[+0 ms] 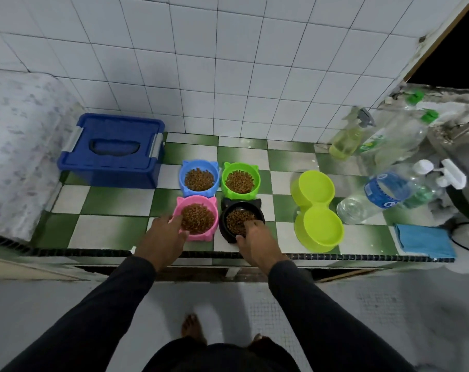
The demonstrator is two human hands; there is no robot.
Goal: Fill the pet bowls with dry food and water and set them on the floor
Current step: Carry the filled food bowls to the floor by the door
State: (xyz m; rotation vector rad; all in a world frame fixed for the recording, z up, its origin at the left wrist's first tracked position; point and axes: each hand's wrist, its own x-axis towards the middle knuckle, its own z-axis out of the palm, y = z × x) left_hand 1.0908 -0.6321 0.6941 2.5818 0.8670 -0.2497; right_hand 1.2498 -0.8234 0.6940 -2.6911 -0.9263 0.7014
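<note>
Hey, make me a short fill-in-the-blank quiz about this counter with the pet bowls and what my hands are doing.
1. The left hand grips the rim of the ____ bowl of kibble.
2. The right hand grips the ____ bowl of kibble.
3. Behind the pink bowl stands the ____ bowl.
4. The number of bowls holding kibble is ____.

Missing words: pink; black; blue; four, counting the green bowl.
</note>
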